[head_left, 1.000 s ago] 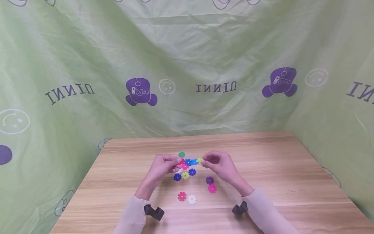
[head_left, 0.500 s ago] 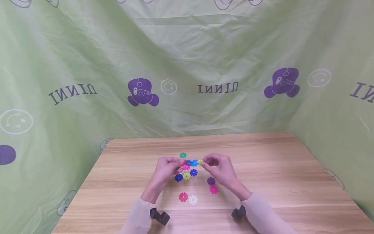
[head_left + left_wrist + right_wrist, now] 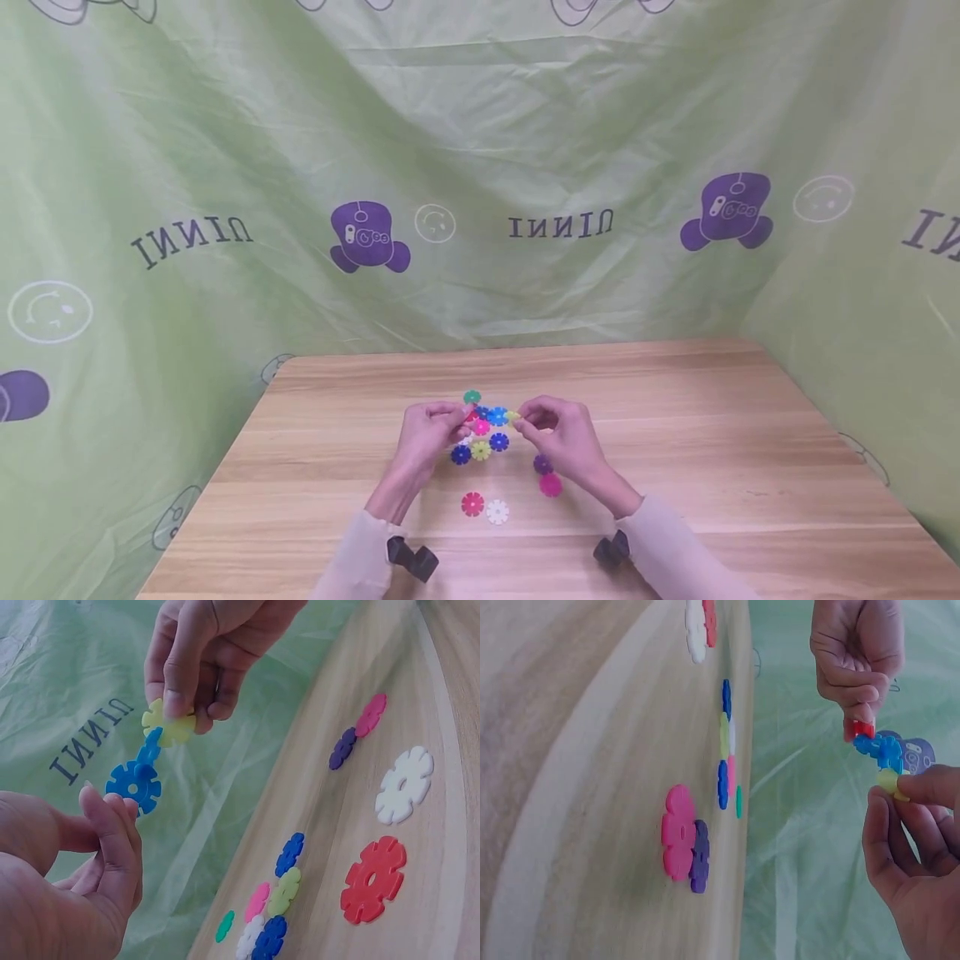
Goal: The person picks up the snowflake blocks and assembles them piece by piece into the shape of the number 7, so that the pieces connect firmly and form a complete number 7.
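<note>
Two notched blue plastic discs bridged: left hand pinches red plastic piece at left, right hand pinches yellow notched plastic disc at right, presumably steadying both ends.

Behind your wood-grain table and along both its sides hangs creased green cloth with purple figures.
</note>
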`<state>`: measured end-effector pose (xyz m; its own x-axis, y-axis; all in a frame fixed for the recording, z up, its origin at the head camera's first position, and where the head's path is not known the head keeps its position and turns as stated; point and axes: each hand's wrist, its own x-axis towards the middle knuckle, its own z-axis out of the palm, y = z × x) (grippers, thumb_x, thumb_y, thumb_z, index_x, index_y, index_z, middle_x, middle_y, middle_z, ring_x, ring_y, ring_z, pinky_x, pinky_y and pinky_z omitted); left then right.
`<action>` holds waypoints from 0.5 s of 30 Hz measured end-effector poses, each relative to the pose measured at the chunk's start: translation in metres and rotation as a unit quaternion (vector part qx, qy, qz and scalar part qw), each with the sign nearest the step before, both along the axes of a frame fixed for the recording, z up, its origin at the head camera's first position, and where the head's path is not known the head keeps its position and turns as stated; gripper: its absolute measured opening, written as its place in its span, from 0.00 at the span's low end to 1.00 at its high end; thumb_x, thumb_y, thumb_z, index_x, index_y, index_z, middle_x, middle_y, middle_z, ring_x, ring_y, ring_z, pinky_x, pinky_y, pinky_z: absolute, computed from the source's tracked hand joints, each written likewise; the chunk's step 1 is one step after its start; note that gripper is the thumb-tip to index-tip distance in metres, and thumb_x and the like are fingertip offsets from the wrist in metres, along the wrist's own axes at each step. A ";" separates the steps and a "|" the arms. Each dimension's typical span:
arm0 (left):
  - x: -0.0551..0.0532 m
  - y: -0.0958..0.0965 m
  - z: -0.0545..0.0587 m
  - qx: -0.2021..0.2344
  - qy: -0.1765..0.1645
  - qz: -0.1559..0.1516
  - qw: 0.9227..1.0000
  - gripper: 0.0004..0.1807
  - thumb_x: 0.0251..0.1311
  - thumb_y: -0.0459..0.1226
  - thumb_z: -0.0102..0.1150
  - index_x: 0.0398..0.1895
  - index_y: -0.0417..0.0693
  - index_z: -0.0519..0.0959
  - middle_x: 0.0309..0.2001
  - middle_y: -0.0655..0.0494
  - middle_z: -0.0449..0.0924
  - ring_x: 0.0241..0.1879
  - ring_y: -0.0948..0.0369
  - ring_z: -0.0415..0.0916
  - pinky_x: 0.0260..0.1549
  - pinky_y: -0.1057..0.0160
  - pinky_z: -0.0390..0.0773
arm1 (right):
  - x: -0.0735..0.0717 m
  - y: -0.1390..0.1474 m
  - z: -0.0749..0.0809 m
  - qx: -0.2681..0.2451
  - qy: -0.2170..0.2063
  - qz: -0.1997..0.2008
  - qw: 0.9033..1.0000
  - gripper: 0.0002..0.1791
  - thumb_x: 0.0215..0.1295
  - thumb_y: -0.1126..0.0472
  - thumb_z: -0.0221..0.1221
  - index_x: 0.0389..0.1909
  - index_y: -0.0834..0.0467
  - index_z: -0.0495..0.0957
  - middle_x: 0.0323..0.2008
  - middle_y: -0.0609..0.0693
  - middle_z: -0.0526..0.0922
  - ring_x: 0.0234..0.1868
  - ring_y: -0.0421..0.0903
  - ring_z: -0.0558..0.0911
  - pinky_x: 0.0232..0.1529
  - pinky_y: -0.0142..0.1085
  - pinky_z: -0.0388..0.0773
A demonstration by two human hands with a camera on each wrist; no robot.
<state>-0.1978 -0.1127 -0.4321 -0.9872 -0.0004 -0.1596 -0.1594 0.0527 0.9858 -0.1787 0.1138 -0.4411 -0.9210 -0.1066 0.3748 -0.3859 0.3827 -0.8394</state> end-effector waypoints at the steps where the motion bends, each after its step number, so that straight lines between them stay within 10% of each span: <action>1: 0.000 0.001 0.000 0.002 0.001 0.000 1.000 0.12 0.69 0.36 0.67 0.49 0.35 0.86 0.32 0.52 0.89 0.29 0.65 0.85 0.39 0.69 0.88 | -0.001 0.001 0.000 0.001 -0.003 -0.005 1.000 0.06 0.61 0.67 0.73 0.37 0.57 0.87 0.32 0.50 0.91 0.32 0.38 0.88 0.38 0.28 0.87; 15: -0.013 -0.005 -0.004 -0.049 0.044 -0.011 0.998 0.17 0.74 0.42 0.61 0.53 0.36 0.85 0.34 0.47 0.90 0.31 0.62 0.85 0.37 0.64 0.89 | -0.010 0.023 0.008 -0.001 -0.061 -0.014 0.998 0.08 0.62 0.64 0.73 0.42 0.57 0.88 0.38 0.53 0.93 0.37 0.42 0.91 0.44 0.28 0.87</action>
<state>-0.2103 -0.1173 -0.4365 -0.9974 0.0091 -0.0721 -0.0698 0.1524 0.9859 -0.1888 0.1368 -0.4331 -0.9625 -0.0800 0.2590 -0.2694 0.3903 -0.8804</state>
